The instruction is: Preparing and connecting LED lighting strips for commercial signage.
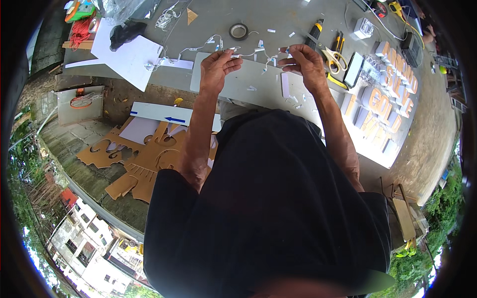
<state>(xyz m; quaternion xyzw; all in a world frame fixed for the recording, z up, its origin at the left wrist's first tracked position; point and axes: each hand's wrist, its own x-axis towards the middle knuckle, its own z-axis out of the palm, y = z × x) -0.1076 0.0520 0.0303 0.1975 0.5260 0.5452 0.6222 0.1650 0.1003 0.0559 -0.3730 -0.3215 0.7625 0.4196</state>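
A string of small white LED modules on thin wire (259, 49) runs across the grey worktable (213, 30) in front of me. My left hand (214, 69) pinches one part of it between thumb and fingertips. To the right, my right hand (305, 67) pinches another part, with its fingers curled. Wire and modules sag between the two hands, and a short branch dangles near the right one. The string also trails left from my left hand toward a white sheet (130, 62). Fingers partly cover the gripped bits, so their detail is hidden.
A roll of black tape (238, 32) lies beyond my hands. On the right are a yellow-black cutter (314, 34), scissors (334, 60), a phone (354, 69) and several raised sign letters (380, 102). Brown cut-out board scraps (144, 159) lie below the table at left.
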